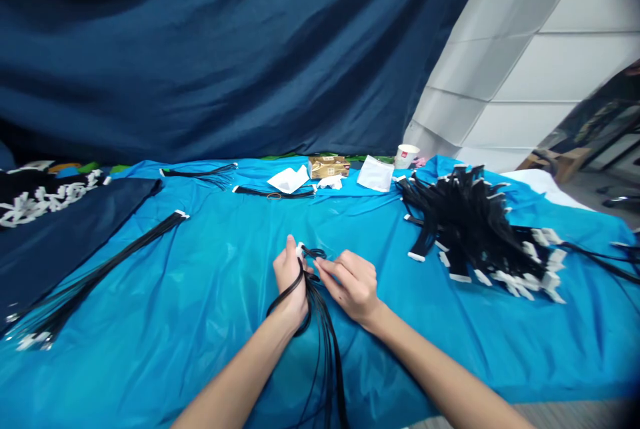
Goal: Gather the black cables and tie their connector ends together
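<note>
A bundle of thin black wires (327, 342) hangs down toward me, with a white connector (300, 250) at its top. My left hand (291, 282) is closed around the bundle just below that connector, thumb pointing up. Some wires loop around the outside of this hand. Close on its right, my right hand (353, 286) pinches a black wire loop (315, 253) between thumb and fingertips. The exact grip of the right fingertips is small and partly hidden.
A large heap of black cables (470, 229) with white connectors lies right on the blue sheet (215, 322). Another wire bundle (115, 266) stretches at left, beside a dark cloth (75, 236). At the back are a gold box (329, 168), white packets (376, 174) and a paper cup (406, 156).
</note>
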{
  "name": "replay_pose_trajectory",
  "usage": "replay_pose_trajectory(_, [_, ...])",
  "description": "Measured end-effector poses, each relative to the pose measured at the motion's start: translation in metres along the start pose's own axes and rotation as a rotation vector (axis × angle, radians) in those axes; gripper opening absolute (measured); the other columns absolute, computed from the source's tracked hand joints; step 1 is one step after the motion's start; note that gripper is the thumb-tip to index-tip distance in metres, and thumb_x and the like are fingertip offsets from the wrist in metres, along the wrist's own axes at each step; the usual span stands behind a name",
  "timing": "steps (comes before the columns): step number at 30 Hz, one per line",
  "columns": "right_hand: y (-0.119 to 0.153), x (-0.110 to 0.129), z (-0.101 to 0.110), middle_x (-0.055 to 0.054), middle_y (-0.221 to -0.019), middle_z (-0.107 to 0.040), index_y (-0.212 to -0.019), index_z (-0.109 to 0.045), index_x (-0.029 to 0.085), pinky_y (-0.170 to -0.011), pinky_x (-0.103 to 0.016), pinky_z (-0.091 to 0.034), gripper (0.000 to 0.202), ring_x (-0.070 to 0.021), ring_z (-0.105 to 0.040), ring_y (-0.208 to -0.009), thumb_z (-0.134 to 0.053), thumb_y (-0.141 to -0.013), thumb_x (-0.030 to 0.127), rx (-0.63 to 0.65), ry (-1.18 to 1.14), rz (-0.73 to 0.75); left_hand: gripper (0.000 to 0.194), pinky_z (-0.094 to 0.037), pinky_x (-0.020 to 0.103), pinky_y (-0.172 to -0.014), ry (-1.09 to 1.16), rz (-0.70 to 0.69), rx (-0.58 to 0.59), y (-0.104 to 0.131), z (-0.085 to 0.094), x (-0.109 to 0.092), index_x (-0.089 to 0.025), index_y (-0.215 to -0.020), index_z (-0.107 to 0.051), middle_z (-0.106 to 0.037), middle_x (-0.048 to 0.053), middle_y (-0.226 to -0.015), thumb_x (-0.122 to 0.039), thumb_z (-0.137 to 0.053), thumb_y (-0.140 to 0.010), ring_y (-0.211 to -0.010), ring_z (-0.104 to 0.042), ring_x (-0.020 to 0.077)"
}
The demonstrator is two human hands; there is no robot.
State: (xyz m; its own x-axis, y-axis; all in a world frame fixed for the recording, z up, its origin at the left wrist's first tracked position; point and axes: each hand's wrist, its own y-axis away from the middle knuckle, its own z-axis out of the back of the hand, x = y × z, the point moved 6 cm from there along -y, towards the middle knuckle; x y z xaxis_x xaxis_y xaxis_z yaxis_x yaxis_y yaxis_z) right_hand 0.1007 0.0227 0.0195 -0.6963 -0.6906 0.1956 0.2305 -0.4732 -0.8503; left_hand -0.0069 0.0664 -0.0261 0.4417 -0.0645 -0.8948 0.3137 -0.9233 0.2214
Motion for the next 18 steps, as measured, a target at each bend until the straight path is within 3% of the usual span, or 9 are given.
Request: replay_pose_trajectory(18, [-0.001,0.011,0.004,0.0,-0.052,-0.047,-0.085,-0.056,0.016,-0.049,-0.027,-0.028,0.013,-0.0112,-0.039,-0.05,-0.058,-0.072,0.014,-0.057,0.116,0.154,0.04,-0.029,0.019,-0.037,-0.005,-0.04,-0.024,0.001,0.001,-0.002,-0.017,-0.048,-0.037,-0.035,-0.007,-0.037,-0.049,-0.053,-0.066,-0.034,-0.033,0.0053])
